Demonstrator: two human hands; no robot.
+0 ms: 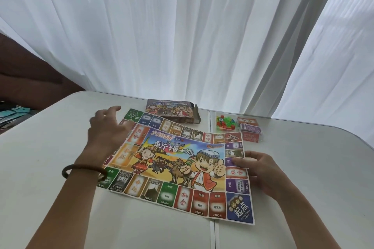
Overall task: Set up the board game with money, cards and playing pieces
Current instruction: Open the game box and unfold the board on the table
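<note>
White curtains (182, 36) back the pale table (50, 157), where I see the paper game board (174, 159) spread mid-frame, the right hand (261, 170) pressing its right edge with straight fingers, seemingly to flatten it, the left hand (107, 127) loose and empty over the left edge, card stacks (250, 129) and playing pieces (223, 123) waiting upper right.

Board (178, 170) L edge under L hand (107, 129)

Pale table (50, 168) with rounded far corners, divided by a straight seam (212, 232) running front to back, right of centre. Behind it, white sheer curtains (182, 36) hang in vertical folds across the whole width, lit from behind by daylight. At far left, dark brown furniture (30, 79), form unclear.
</note>
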